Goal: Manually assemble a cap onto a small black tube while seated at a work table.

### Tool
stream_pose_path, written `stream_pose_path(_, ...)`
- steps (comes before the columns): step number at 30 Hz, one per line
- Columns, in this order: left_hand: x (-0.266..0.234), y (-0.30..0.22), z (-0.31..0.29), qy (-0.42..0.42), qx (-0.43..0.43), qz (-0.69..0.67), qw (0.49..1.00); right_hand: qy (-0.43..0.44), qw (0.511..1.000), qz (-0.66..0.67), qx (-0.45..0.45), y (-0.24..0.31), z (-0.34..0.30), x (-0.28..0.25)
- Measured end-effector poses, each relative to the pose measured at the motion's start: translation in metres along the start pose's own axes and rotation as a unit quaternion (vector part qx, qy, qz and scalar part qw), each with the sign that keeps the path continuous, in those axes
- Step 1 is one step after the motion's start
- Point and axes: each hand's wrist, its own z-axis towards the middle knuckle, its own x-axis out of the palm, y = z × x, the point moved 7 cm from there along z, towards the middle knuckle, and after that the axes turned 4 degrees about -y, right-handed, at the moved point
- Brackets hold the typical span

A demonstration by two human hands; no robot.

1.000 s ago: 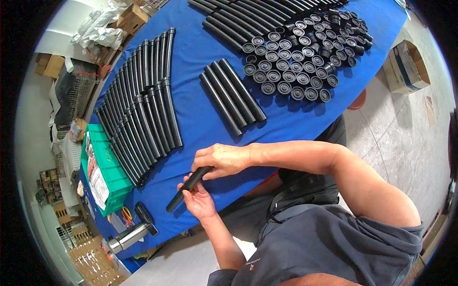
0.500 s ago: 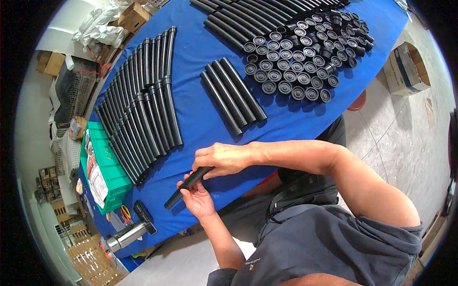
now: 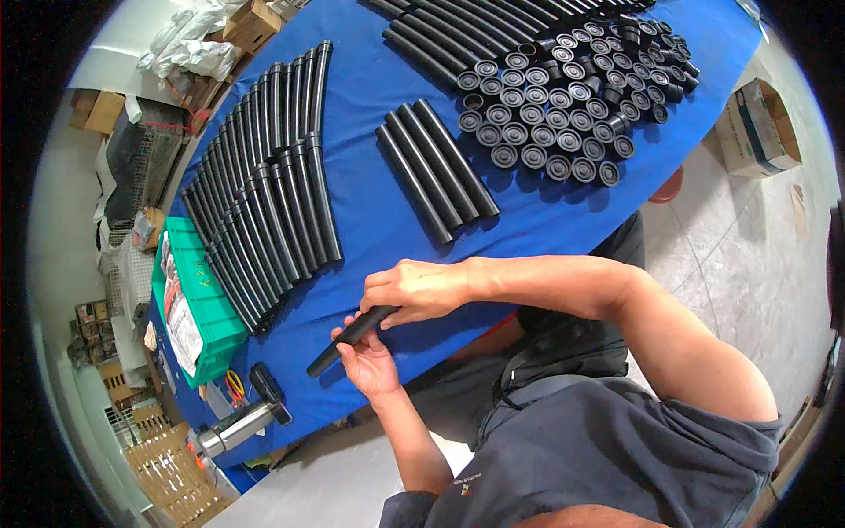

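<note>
A short black tube (image 3: 339,355) slants between my hands, over the near edge of the blue cloth. My left hand (image 3: 374,367) supports it from below, with fingers and thumb around its middle. My right hand (image 3: 418,289) is closed around its upper end, hiding that end. Just beyond my hands, three loose black tubes (image 3: 437,167) lie side by side on the cloth. To their right is a crowd of round black caps (image 3: 532,114), most showing ringed faces. Overlapping rows of black tubes with collared ends (image 3: 264,194) fan out on the left.
A green crate (image 3: 209,308) holding printed bags stands at the table's left edge. Near it are yellow-handled scissors (image 3: 234,385) and a steel cylinder with a black top (image 3: 242,429). More black tubes (image 3: 449,35) lie at the back. An open cardboard box (image 3: 757,132) stands on the floor at right.
The view has shifted slightly. Both hands keep the same hold on the tube, and nothing on the table has visibly been moved.
</note>
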Motion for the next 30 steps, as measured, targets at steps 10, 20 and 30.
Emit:
stream_pose_path(10,-0.001,-0.002,-0.006,-0.025,0.035,0.039,0.998,-0.012,0.999,-0.021,0.025,0.003,0.000,0.001)
stream_pose_path(20,0.009,0.004,-0.004,0.006,0.051,0.085,0.995,-0.034,0.999,-0.017,0.035,-0.003,0.006,-0.003)
stream_pose_path(30,0.012,0.005,-0.002,0.012,0.038,0.070,0.997,-0.002,0.998,-0.015,0.066,0.001,0.008,0.001)
